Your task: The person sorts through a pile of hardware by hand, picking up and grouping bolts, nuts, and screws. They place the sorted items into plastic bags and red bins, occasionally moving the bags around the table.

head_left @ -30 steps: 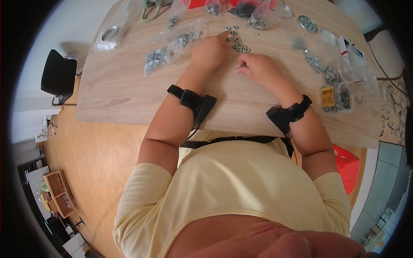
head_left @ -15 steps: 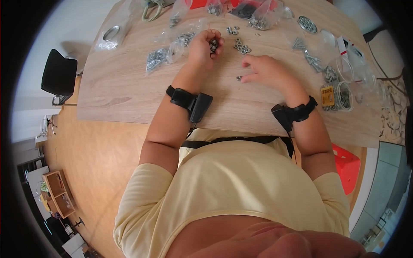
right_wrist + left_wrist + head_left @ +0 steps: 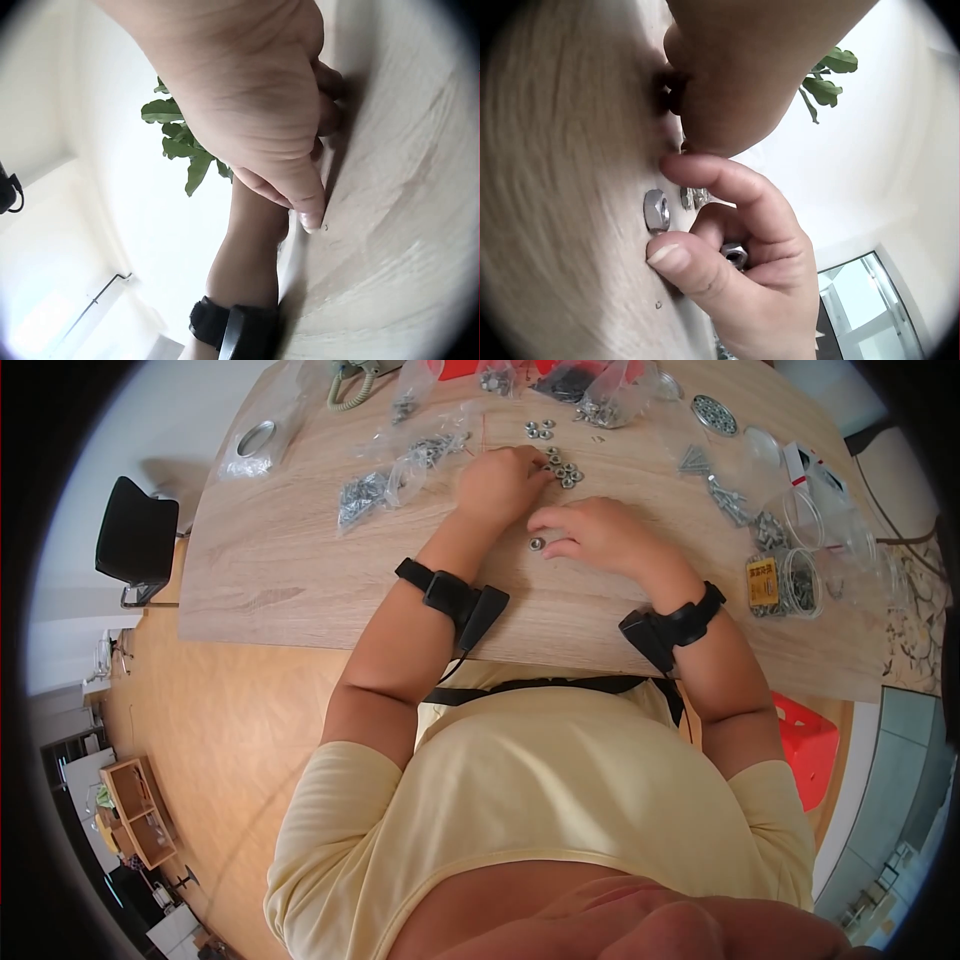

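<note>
In the head view the left hand is palm down with curled fingers, its fingertips beside a cluster of metal nuts; what lies under it is hidden. In the left wrist view this hand is close to the camera, its fingers dark. The right hand has its thumb and index finger spread around a loose nut on the table. Another nut is held in its curled fingers, seen in the left wrist view. The right wrist view shows the right hand's thumb against the tabletop.
A smaller group of nuts lies beyond the cluster. Bags of hardware are at the left and far side. To the right are loose bolts, a tub of screws and a round tin.
The left hand held several nuts in view half a second ago; it has turned palm down and moved right to the cluster. The right hand and the loose nut have shifted left.
</note>
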### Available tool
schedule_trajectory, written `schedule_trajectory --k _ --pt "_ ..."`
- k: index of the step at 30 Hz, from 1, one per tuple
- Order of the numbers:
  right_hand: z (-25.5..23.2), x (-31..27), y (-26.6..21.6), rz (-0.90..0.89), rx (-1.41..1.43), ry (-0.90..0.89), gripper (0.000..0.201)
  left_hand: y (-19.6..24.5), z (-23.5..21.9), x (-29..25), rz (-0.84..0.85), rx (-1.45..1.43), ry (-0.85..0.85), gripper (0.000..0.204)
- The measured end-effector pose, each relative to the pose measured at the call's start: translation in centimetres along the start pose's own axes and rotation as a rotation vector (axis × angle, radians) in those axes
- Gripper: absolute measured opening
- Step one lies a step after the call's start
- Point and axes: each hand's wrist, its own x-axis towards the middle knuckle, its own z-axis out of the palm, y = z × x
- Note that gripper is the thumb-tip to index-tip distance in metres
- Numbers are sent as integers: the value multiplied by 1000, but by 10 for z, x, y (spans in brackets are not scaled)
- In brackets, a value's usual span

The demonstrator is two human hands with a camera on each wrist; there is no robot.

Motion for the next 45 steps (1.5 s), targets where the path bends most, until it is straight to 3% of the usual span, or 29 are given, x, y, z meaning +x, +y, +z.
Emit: schedule_trajectory --k 4,6,7,9,10,11,12,13,14,15,16,17,19,20,22,23,25,28,32,35,37,38,40,41,43,44,45 --pt "8 3 2 -60 -5 29 24 -6 5 2 34 -6 85 25" --pt "9 5 3 -59 -2 9 23 -12 4 9 -309 -849 52 21" --pt "10 5 3 -55 1 -11 22 -18 1 9 -310 -848 51 21" --pt "6 4 -3 -24 -6 -27 20 -27 -10 7 -333 -1699 -256 20" --pt "3 5 -6 3 -15 -43 18 -28 -8 7 -332 -1697 -257 20" --pt "0 3 -4 3 -14 -40 18 -27 -6 8 -334 -1486 -246 21" --pt "-3 1 1 4 211 52 17 -27 -5 9 -331 -1275 -235 23" --pt "-9 -2 7 4 434 144 17 -24 0 9 -329 -1274 -236 23" --pt "-17 -4 17 4 433 145 17 -13 3 4 -153 -845 -138 23" --pt "-28 -5 29 25 956 188 15 2 1 -3 14 -414 -41 23" --pt "-33 -5 38 48 1480 225 15 14 -5 -7 -21 -195 -99 24" --pt "-33 -4 41 51 1480 222 15 15 -2 -8 -24 -197 -100 24" --pt "-32 -2 46 91 1589 489 18 12 4 -10 107 -37 -57 23" --pt "-30 0 48 91 1589 489 18 10 6 -10 107 -37 -57 23" --pt "-24 4 51 399 1053 539 23 5 6 -9 137 -86 -61 23" --pt "-21 6 49 400 1053 541 23 7 3 -10 138 -87 -63 23" --pt "-15 9 46 362 166 501 27 13 -5 -12 83 -23 -118 22" --pt "-1 16 55 358 52 409 27 9 0 -13 132 -55 -118 28" --pt "0 15 50 343 18 390 29 12 1 -14 100 -47 -145 29" --pt "-2 15 42 341 -23 379 29 3 6 -9 157 -75 -22 26" --pt "-5 15 35 359 -59 338 27 -2 0 -2 -282 -953 -102 19" --pt "-6 16 32 362 -59 341 27 -3 -7 -2 -280 -952 -106 19" --pt "-7 16 28 360 -49 336 24 -3 -18 -4 -375 -1655 -210 13" --pt "-6 15 29 361 -49 338 24 -5 -15 -2 -374 -1654 -212 13" --pt "-4 15 35 354 67 443 24 -12 -7 2 -309 -1155 -180 18" --pt "-9 14 43 353 66 443 24 -7 -5 0 -308 -1156 -179 18" --pt "-18 12 52 349 667 484 24 1 -1 -3 -147 -706 -38 21"
